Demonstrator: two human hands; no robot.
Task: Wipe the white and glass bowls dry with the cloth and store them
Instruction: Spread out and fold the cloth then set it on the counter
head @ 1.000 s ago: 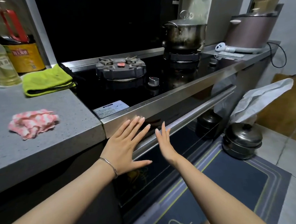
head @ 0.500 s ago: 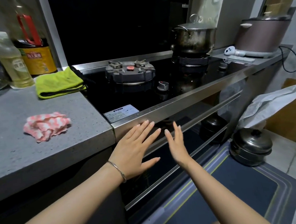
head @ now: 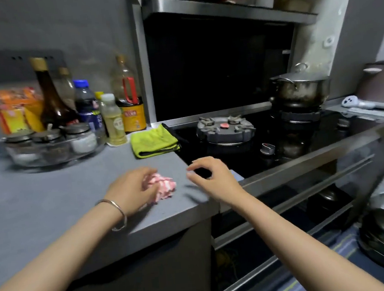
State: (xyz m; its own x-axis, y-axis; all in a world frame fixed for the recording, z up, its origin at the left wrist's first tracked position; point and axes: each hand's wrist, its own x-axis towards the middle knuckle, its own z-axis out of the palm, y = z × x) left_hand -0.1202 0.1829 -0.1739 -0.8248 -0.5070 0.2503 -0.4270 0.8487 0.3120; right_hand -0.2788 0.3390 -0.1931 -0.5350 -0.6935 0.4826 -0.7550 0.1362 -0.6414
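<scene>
Pink-white cloth [head: 164, 188], one, on counter [head: 39, 208]; left grip [head: 129, 191] clutching it; right grip [head: 209, 176] loose, empty.

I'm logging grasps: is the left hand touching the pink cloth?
Touching. The head view shows the left hand with fingers curled over the pink cloth on the counter, covering its left part.

Grey countertop [head: 39, 208], pink cloth [head: 164, 187], green cloth [head: 153, 141], bottles [head: 112, 120], jars [head: 80, 137] in perhaps glass dish [head: 25, 162]
</scene>
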